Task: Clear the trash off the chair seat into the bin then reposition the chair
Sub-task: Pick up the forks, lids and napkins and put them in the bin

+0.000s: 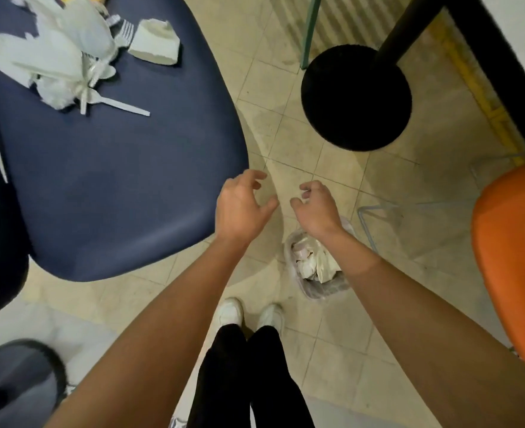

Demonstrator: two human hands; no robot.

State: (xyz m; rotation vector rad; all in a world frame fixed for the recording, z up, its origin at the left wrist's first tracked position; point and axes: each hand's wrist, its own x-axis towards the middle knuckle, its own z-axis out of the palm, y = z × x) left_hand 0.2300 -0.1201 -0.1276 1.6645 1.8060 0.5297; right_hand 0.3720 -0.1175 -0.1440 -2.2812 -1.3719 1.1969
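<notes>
1. The dark blue chair seat point(110, 180) fills the upper left of the view; its near half is bare, and all the trash sits at the far corner.
2. The orange chair point(514, 267) stands at the right edge, and a black round table base point(355, 97) rests on the tiled floor point(286, 88) beyond the hands.
3. The bin point(317, 267), lined with a clear bag and already holding crumpled paper, stands on the floor just in front of the person's white shoes point(249, 313), partly under the right forearm.
4. The left hand point(239, 205) hovers at the seat's near right edge, fingers loosely curled and spread, holding nothing.
5. The right hand point(315, 205) hangs above the floor near the bin, fingers likewise curled apart and empty.
6. On the seat lie a crumpled white plastic bag point(51, 47), a torn paper cup point(154, 41), several forks point(123, 30) and a plastic spoon point(113, 101).
7. Judging by this, clearing is partway done; the next move calls for a long reach across the seat to gather the pile, then carrying it back over the bin.
</notes>
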